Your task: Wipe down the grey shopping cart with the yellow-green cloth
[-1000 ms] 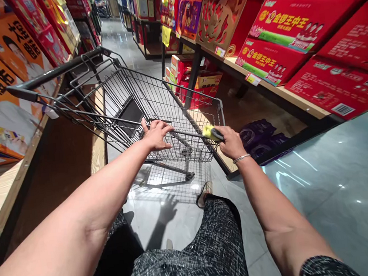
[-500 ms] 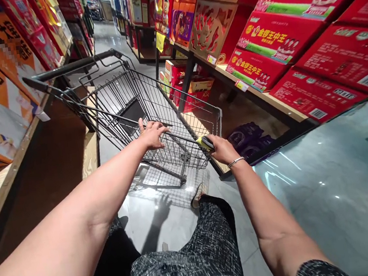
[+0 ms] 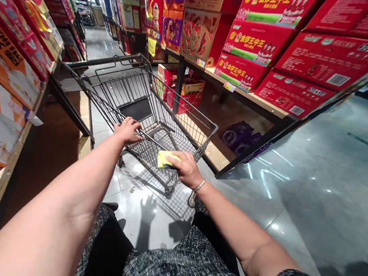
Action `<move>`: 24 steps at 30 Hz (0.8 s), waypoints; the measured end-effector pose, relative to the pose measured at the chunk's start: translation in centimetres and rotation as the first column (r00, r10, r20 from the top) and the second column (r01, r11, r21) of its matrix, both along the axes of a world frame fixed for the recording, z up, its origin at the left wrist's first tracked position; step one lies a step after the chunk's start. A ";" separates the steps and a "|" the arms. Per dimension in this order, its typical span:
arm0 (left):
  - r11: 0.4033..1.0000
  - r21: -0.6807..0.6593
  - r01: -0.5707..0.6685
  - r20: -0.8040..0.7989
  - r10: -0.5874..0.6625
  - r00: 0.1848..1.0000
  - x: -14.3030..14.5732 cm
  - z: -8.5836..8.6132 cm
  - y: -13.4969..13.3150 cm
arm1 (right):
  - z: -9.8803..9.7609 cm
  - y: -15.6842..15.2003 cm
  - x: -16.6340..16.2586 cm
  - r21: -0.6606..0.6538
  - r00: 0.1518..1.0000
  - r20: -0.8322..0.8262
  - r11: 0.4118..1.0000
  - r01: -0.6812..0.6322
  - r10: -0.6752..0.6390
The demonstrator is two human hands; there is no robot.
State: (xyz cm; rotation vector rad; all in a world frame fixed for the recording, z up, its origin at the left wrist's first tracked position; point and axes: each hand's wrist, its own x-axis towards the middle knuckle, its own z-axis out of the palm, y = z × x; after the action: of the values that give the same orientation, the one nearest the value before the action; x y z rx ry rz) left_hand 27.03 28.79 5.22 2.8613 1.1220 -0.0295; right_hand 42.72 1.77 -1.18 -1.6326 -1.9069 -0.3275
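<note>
Closest to you, below both sets of fingers, is your speckled black-and-white clothing (image 3: 174,273). A thin bracelet (image 3: 199,186) circles the wrist just behind your right fingers. Your right hand (image 3: 188,169) has its fingers closed around a yellow-and-black cloth (image 3: 163,158), which sits against the near top rail of the wire shopping cart (image 3: 170,133). Ahead and to the left of those fingers, your left hand (image 3: 127,130) lies palm down over the same rail, its fingers lightly bent; you can't tell whether they close around it. A caster wheel (image 3: 168,189) stands on the tiled floor (image 3: 128,207) below and between your hands. The cart's basket opens beyond your fingers, with a black panel (image 3: 137,111) just past the left ones and the push handle (image 3: 107,61) farther off. To the right of your right fingers, purple packs (image 3: 239,135) rest on the low shelf (image 3: 218,156), and red cartons (image 3: 256,42) are stacked above. Well left of your left fingers stand orange cartons (image 3: 10,65). Farthest ahead of your fingers, a yellow tag (image 3: 152,46) hangs along the aisle.
</note>
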 end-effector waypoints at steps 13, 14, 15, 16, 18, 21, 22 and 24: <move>0.953 -0.117 0.281 0.038 -0.278 0.960 -1.2 0.7 -5.8 | 1.6 -4.5 4.1 -0.037 0.962 -0.162 0.972 -0.230 0.221; 0.921 -0.117 0.373 0.077 -0.366 0.928 -0.7 0.5 -7.4 | 2.5 -4.2 3.6 -0.004 0.934 -0.272 0.971 -0.240 0.230; 0.892 -0.124 0.434 0.110 -0.422 0.900 -0.2 0.1 -8.8 | 3.2 -3.8 3.0 0.036 0.902 -0.362 0.971 -0.238 0.235; 0.875 -0.128 0.466 0.132 -0.451 0.883 0.2 -0.3 -10.2 | 3.9 -3.5 2.4 0.073 0.877 -0.420 0.972 -0.222 0.231; 0.874 -0.072 0.481 0.179 -0.463 0.868 0.7 -1.4 -12.0 | 4.6 -3.1 1.8 0.111 0.886 -0.428 0.984 -0.143 0.177; 0.880 -0.018 0.475 0.265 -0.454 0.851 0.6 -2.7 -12.9 | 4.0 -3.1 2.6 -0.021 0.977 -0.215 1.000 -0.019 0.014; 0.879 -0.013 0.477 0.285 -0.454 0.845 0.3 -2.9 -12.8 | 3.5 -3.2 3.3 -0.098 0.992 -0.125 0.995 0.006 -0.019; 0.875 -0.020 0.484 0.312 -0.455 0.834 -0.2 -3.2 -12.5 | 2.6 -3.3 5.5 -0.231 0.998 0.013 0.971 0.059 -0.057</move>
State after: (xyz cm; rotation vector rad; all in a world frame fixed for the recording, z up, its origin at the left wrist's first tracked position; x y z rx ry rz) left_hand 26.79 16.30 2.02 2.8436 0.3335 0.3044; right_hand 48.20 -1.57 1.39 -1.8420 -1.9647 -0.1363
